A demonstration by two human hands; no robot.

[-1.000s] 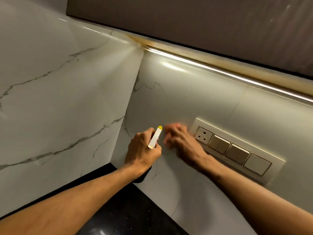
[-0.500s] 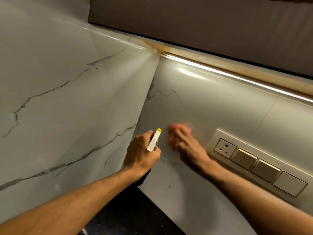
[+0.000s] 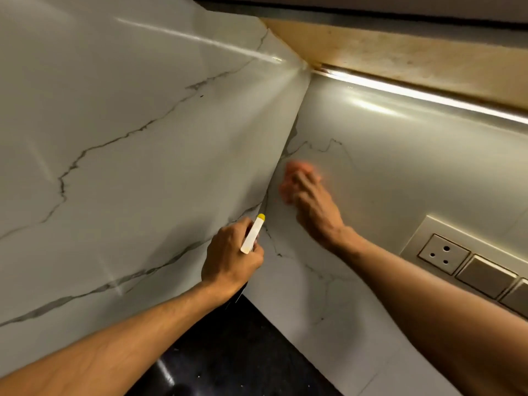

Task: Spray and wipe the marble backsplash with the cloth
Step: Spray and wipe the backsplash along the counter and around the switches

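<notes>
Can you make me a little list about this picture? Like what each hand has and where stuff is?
Left hand: grips a spray bottle, white with a yellow tip
Right hand: presses a pinkish cloth on the marble backsplash, near the corner; blurred
Switch panel: on the wall, right of the cloth
Countertop: black, below the hands

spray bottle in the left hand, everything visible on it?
The spray bottle shows its head: a slim white plastic-looking bar with a yellow tip, tilted up and right toward the corner of the marble backsplash. The left hand grips it, fingers curled round, hiding neck and trigger. A sliver of dark body shows below the hand, above the black counter. Whether the tip touches the wall cannot be told.
</notes>
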